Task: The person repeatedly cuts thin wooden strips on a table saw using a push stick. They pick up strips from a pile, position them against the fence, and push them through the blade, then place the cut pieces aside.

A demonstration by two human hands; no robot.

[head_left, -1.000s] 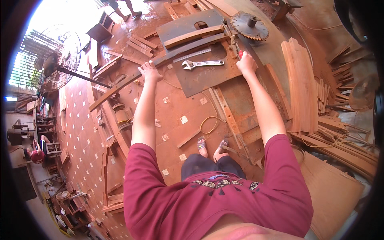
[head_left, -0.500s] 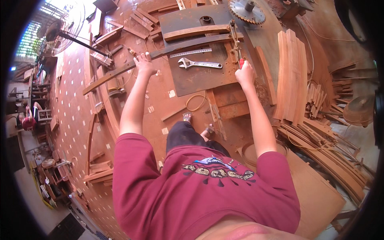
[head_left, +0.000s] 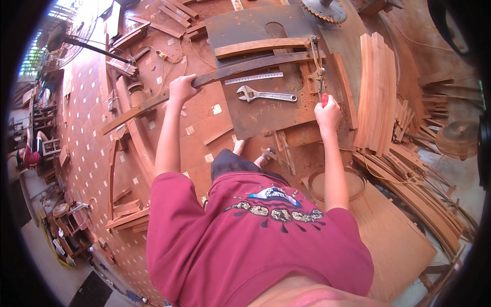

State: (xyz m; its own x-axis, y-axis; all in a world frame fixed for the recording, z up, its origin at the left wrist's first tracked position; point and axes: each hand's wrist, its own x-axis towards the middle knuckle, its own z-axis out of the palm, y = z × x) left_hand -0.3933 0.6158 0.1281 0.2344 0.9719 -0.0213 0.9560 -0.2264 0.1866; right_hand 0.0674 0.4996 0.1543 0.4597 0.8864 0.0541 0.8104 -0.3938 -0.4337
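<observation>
My left hand (head_left: 182,90) is wrapped round a long, dark, curved wooden strip (head_left: 255,64), which lies across the metal machine table (head_left: 243,113) and juts out past its left edge. A shorter curved wooden piece (head_left: 266,47) sits just beyond the strip. My right hand (head_left: 328,116) is closed on the red handle (head_left: 325,99) of a metal clamp (head_left: 316,78) at the strip's right end. Between my hands, an adjustable wrench (head_left: 267,95) and a white ruler (head_left: 254,78) rest on the table top.
A toothed circular saw blade (head_left: 323,12) is at the far right of the table. Curved boards (head_left: 376,97) are stacked to the right, with more strips (head_left: 409,192) below them. A standing fan (head_left: 97,48) is at far left. Another person (head_left: 31,156) is at the left edge.
My left hand has gone from fingers spread over the strip to a closed grip round it. My right hand stays on the red handle. The whole view has shifted slightly.
</observation>
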